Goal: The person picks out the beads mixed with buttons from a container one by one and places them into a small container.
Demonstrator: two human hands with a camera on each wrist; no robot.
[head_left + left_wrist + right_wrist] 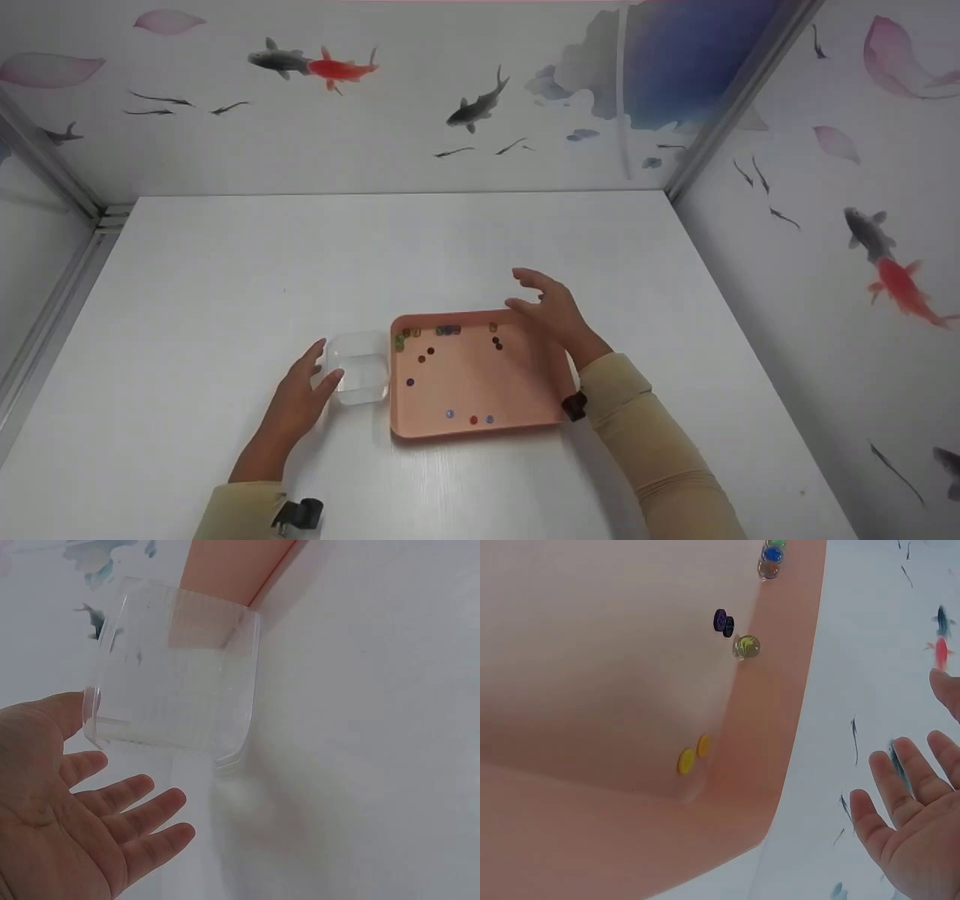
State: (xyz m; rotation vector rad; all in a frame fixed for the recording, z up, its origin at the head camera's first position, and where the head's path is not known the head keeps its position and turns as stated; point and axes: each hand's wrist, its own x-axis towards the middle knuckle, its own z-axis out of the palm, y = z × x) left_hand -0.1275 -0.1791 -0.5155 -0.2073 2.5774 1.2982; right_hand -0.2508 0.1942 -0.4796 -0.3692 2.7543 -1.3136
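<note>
At the left side of the tray, my left hand point(300, 390) is beside a clear plastic container point(361, 375), fingers spread and relaxed. In the left wrist view its thumb reaches the container's rim; whether it touches, I cannot tell. A shallow pink tray point(465, 382) stands against the container's right side. Over the tray's far right corner hovers my right hand point(555, 311), its fingers loosely bent and holding nothing. Glass marbles point(747, 646) lie along the tray's far wall. Purple buttons point(720, 619) and yellow buttons point(686, 761) lie near that wall in the right wrist view.
More small pieces are scattered in the tray, among them a red one point(473, 420) near the front wall. White tabletop point(225, 262) surrounds the tray and container. Panels printed with fish point(474, 109) border the table at the back and right.
</note>
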